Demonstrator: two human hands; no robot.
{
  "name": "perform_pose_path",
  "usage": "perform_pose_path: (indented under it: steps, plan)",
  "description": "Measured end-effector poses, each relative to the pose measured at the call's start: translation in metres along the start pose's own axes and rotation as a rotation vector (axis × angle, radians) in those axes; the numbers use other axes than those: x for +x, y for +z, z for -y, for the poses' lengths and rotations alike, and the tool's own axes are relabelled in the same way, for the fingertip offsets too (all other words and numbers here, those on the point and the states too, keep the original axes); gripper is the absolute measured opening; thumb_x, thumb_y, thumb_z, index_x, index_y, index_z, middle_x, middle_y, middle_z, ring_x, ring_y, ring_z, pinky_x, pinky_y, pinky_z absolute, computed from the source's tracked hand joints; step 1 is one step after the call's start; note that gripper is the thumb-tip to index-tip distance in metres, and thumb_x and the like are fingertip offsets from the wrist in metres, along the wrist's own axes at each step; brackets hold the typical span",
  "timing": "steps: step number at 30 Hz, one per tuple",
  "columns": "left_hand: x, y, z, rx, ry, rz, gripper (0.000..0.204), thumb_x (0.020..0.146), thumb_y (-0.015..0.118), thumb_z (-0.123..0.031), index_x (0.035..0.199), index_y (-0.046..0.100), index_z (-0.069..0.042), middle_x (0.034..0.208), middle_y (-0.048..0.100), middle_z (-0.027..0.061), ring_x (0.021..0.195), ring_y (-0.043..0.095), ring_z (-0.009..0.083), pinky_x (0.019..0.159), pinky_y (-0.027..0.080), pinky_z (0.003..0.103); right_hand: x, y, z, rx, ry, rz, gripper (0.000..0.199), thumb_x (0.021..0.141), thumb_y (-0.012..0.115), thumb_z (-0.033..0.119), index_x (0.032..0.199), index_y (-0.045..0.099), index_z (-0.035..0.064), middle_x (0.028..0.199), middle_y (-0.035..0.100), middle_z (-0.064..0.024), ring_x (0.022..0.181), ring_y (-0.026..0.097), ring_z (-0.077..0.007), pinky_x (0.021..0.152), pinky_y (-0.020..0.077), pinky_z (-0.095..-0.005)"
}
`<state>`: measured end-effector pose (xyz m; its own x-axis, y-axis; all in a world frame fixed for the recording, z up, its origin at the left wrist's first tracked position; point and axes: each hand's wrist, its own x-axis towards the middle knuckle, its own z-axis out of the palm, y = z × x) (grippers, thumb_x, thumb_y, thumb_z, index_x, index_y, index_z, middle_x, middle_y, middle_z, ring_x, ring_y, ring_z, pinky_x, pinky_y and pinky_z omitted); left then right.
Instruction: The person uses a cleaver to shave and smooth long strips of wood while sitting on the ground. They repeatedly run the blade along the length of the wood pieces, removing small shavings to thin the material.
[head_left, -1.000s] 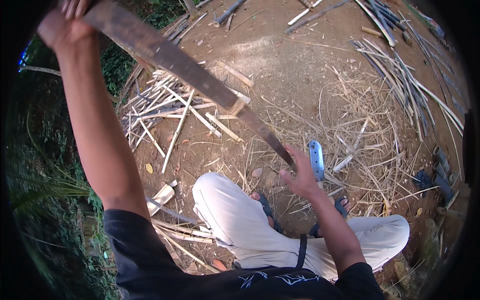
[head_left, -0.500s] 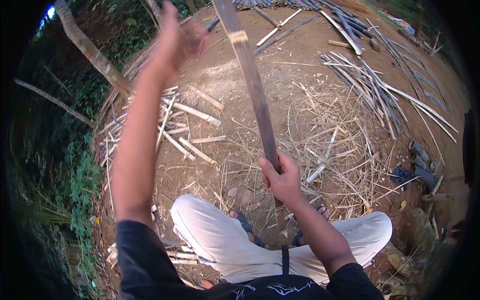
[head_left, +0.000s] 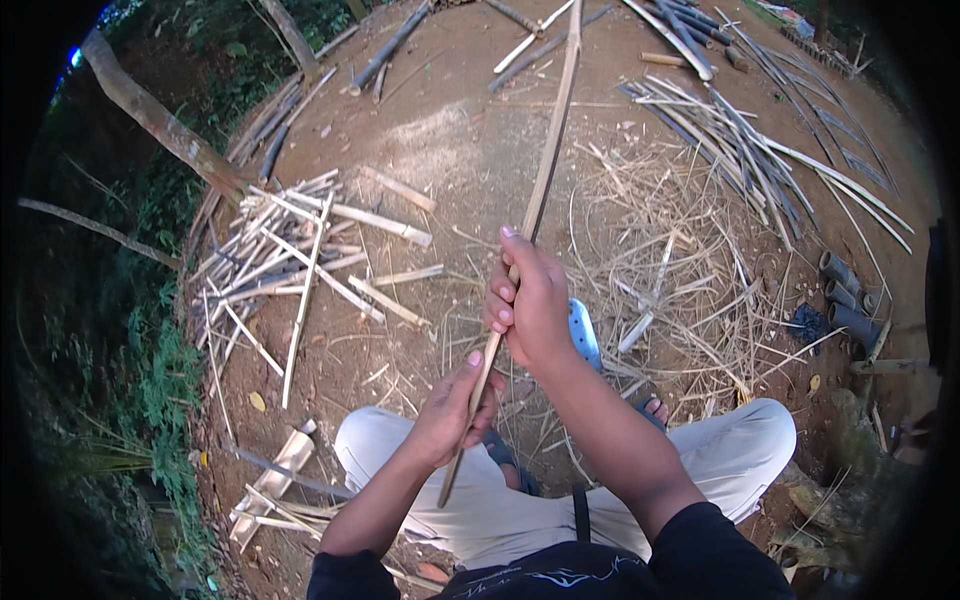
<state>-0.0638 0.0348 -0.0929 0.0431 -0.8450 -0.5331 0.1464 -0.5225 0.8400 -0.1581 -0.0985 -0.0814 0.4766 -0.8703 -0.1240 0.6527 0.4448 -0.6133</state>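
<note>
A long bamboo strip [head_left: 556,140] slants from the far top of the view down between my knees, its narrow pale edge facing up. My right hand [head_left: 530,298] is closed round it near the middle of the view, thumb pointing up along the strip. Lower down, my left hand [head_left: 458,412] pinches the same strip between thumb and fingers, close to its near end. Just beyond my right wrist, a pale blue rounded piece with dark dots [head_left: 583,335] is partly hidden by the wrist; its kind I cannot tell.
Split bamboo pieces [head_left: 300,245] lie heaped at left. Thin bamboo shavings [head_left: 680,300] cover the ground at right, below a pile of long strips [head_left: 720,150]. Dark bamboo tubes [head_left: 850,325] sit at far right. A thin grey strip [head_left: 290,470] lies by my left knee.
My left hand has come down from the upper left and now holds the strip's lower part. My right hand has risen slightly leftward. The strip has turned edge-up and tilts the other way.
</note>
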Motion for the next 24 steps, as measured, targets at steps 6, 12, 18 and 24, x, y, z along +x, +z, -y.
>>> perform_pose_path:
  steps: [6, 12, 18, 24]
  plan:
    - [-0.017, -0.007, 0.038, 0.117, 0.072, -0.130, 0.040, 0.104, 0.038, -0.043, 0.094, 0.050, -0.007, 0.062, 0.048, 0.0011, 0.043, 0.046, 0.0095, 0.041, 0.039, 0.023, 0.007, -0.020, -0.048, 0.313, 0.199, -0.007, 0.037, 0.097, 0.048, 0.042, 0.073, 0.041, 0.0154, 0.050, 0.036, 0.0034, 0.034, 0.033, -0.0079, 0.033, 0.0253, -0.0218]
    - [-0.059, -0.027, 0.081, -0.264, -0.375, 0.189, 0.037, 0.104, 0.040, -0.039, 0.101, 0.047, -0.003, 0.076, 0.058, 0.0101, 0.056, 0.063, 0.0201, 0.051, 0.054, 0.032, 0.017, -0.078, -0.092, 0.542, 0.368, 0.042, 0.044, 0.098, 0.047, 0.042, 0.062, 0.037, 0.0179, 0.043, 0.027, 0.0071, 0.030, 0.027, -0.0061, 0.029, 0.0222, -0.0223]
    - [-0.044, -0.019, 0.103, 0.039, -0.199, 0.013, 0.033, 0.104, 0.043, -0.035, 0.091, 0.049, -0.005, 0.053, 0.046, 0.0015, 0.037, 0.045, 0.0102, 0.036, 0.040, 0.024, 0.032, -0.134, -0.124, 0.229, 0.414, -0.067, 0.050, 0.092, 0.051, 0.057, 0.070, 0.045, 0.0134, 0.053, 0.041, -0.0001, 0.047, 0.048, -0.0161, 0.048, 0.0445, -0.0309]
    - [0.006, -0.021, 0.125, -0.080, -0.206, 0.000, 0.031, 0.103, 0.046, -0.032, 0.088, 0.046, -0.006, 0.053, 0.043, 0.0000, 0.037, 0.042, 0.0091, 0.035, 0.039, 0.025, 0.003, -0.308, -0.156, -1.339, 0.208, -0.349, 0.061, 0.089, 0.058, 0.052, 0.119, 0.055, -0.0013, 0.107, 0.063, -0.0239, 0.102, 0.062, -0.0359, 0.091, 0.0470, -0.0503]
